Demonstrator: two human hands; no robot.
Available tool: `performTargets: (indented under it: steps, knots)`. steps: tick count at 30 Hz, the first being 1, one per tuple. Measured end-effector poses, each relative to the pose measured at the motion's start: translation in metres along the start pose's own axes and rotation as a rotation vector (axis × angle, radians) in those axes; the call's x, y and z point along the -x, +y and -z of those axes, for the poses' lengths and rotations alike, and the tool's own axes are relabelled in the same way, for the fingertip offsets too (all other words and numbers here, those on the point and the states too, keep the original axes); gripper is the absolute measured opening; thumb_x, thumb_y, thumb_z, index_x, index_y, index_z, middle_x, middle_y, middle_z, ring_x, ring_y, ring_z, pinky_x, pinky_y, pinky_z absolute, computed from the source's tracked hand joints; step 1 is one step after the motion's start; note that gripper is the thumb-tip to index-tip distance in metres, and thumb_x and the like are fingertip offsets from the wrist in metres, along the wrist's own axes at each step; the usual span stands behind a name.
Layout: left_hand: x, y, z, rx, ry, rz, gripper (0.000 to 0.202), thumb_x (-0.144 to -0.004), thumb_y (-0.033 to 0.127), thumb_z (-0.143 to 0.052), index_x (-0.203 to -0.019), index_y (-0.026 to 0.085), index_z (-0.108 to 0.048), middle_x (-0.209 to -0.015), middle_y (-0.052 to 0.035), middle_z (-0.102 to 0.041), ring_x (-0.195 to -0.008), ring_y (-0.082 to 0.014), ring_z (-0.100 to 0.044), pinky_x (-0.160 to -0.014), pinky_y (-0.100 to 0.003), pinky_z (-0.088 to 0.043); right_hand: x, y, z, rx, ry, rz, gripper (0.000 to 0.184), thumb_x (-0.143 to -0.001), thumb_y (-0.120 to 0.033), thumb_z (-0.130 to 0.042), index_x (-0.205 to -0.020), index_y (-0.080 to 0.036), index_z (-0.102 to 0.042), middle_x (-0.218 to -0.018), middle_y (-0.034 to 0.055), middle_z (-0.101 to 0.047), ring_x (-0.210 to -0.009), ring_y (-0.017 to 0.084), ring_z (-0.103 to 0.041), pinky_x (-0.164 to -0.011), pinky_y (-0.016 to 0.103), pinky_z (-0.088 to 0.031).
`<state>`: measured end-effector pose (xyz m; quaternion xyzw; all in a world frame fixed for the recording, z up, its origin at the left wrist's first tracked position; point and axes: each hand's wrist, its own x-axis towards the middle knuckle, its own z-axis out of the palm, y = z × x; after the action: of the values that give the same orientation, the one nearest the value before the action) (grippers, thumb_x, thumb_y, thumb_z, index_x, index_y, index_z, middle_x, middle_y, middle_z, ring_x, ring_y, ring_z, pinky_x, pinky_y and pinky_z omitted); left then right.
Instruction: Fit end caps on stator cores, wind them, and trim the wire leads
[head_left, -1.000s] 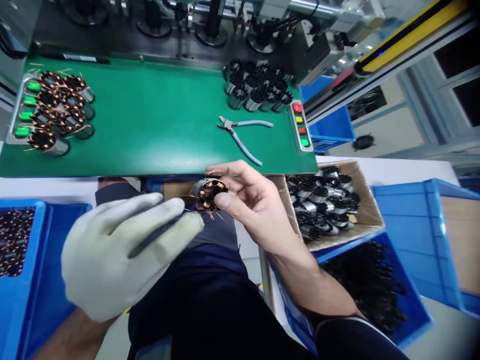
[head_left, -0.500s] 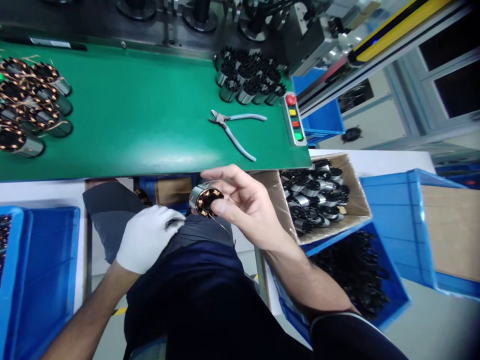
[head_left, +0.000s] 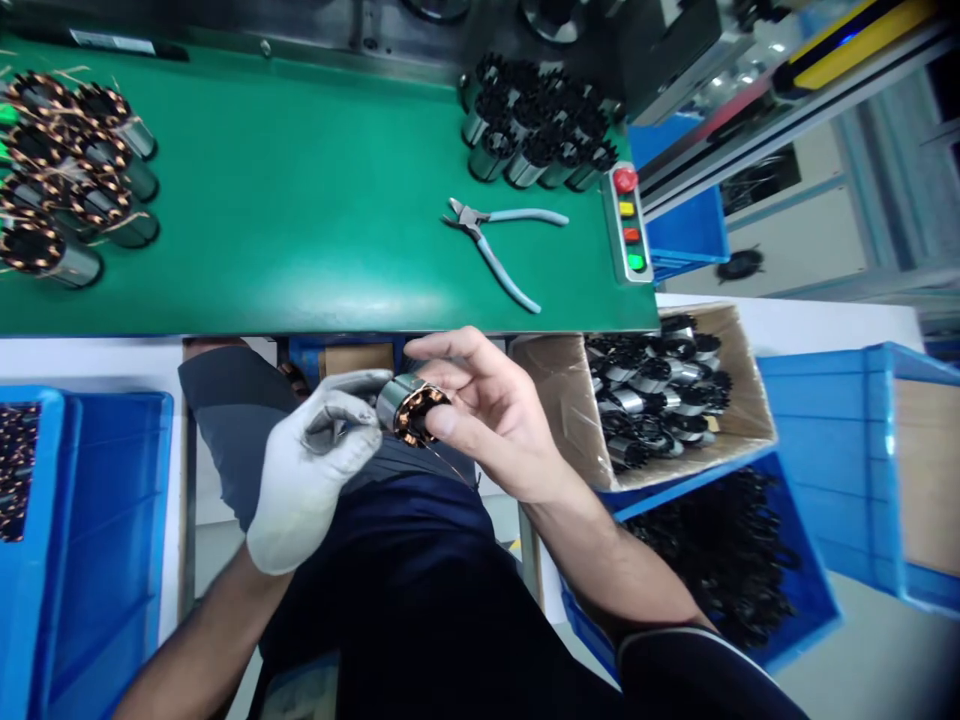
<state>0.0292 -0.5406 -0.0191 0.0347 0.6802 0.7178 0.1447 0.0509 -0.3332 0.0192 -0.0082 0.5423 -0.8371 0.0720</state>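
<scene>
**Inspector:** State of the right hand?

**Recorder:** The right hand [head_left: 495,420], bare, grips the wound stator [head_left: 411,408] at its fingertips, thumb at the copper face and forefinger arched over the top. That grip is unchanged over the last second. The part sits just off those fingertips, above the lap, with its copper face turned toward the wearer.

**Inspector:** And the left?

**Recorder:** The change lies with the left hand [head_left: 315,480], which is gloved. Half a second ago it stood lower and apart from the part. It has now risen, and its forefinger lies against the steel shell on the side away from the right palm. Its other fingers are curled shut on a slim dark item [head_left: 330,436]; I cannot tell what it is.

**Inspector:** Significance?

**Recorder:** In my judgement the stator is now braced from both sides, so the work on it stands at contact rather than approach. A loose copper lead [head_left: 448,462] hangs free below the right thumb.

**Inspector:** Surroundings?

**Recorder:** Beyond the right fingertips the cutters [head_left: 495,245] lie untouched on the green mat [head_left: 300,250]. Outboard of the right wrist stands a cardboard box [head_left: 750,400] of bare cores. Well beyond the left hand, a cluster of wound units [head_left: 67,200] rests at the mat's edge
</scene>
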Motion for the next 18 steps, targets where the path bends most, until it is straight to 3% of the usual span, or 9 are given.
performTargets:
  steps: [2,4,8,11,13,18]
  knots:
    - [-0.001,-0.015,0.007,0.061,0.016,0.107,0.04,-0.094,0.061,-0.093,-0.089,0.023,-0.08,-0.135,-0.0101,-0.085,-0.127,-0.0313,-0.082,-0.112,-0.043,-0.067,0.005,0.002,0.005,-0.079,-0.042,-0.022,0.044,-0.102,-0.035,-0.089,-0.14,-0.028,-0.07,-0.1,-0.0013,-0.08,-0.082,0.014,-0.08,-0.081,0.027,-0.068]
    - [-0.003,-0.014,0.014,0.063,0.024,0.107,0.035,-0.093,0.056,-0.096,-0.093,0.023,-0.084,-0.133,-0.0097,-0.086,-0.128,-0.0298,-0.081,-0.115,-0.04,-0.065,0.01,0.004,0.008,-0.065,-0.046,-0.055,0.048,-0.1,-0.034,-0.091,-0.143,-0.027,-0.069,-0.102,0.0,-0.081,-0.085,0.014,-0.081,-0.08,0.025,-0.067]
    - [-0.009,0.022,0.019,-0.008,-0.108,-0.033,0.028,-0.088,0.05,-0.101,-0.104,0.029,-0.093,-0.13,-0.0076,-0.087,-0.126,-0.029,-0.082,-0.107,-0.035,-0.067,0.011,0.008,0.005,0.09,-0.054,-0.079,0.053,-0.096,-0.026,-0.094,-0.143,-0.025,-0.07,-0.103,0.0009,-0.079,-0.088,0.012,-0.078,-0.079,0.02,-0.063]
    - [-0.009,0.039,0.015,-0.051,-0.106,-0.043,0.018,-0.089,0.044,-0.101,-0.092,0.029,-0.092,-0.124,-0.0063,-0.087,-0.116,-0.0273,-0.084,-0.096,-0.033,-0.069,0.008,0.011,0.001,0.163,-0.059,-0.064,0.051,-0.095,-0.024,-0.094,-0.141,-0.025,-0.072,-0.1,0.0004,-0.076,-0.088,0.012,-0.076,-0.079,0.02,-0.063]
    - [-0.007,0.03,0.012,-0.028,-0.082,-0.024,0.018,-0.095,0.043,-0.096,-0.09,0.028,-0.089,-0.13,-0.0062,-0.086,-0.121,-0.0273,-0.082,-0.1,-0.034,-0.068,0.008,0.011,0.0,0.142,-0.056,-0.048,0.049,-0.095,-0.023,-0.094,-0.14,-0.025,-0.073,-0.101,0.0002,-0.076,-0.088,0.012,-0.076,-0.08,0.02,-0.064]
    - [-0.002,-0.022,0.021,0.059,-0.013,0.12,0.031,-0.1,0.051,-0.089,-0.098,0.022,-0.08,-0.139,-0.0113,-0.084,-0.13,-0.0289,-0.08,-0.112,-0.04,-0.064,0.012,0.003,0.002,-0.015,-0.031,-0.023,0.045,-0.102,-0.032,-0.089,-0.143,-0.029,-0.069,-0.107,0.0007,-0.081,-0.09,0.014,-0.081,-0.079,0.024,-0.066]
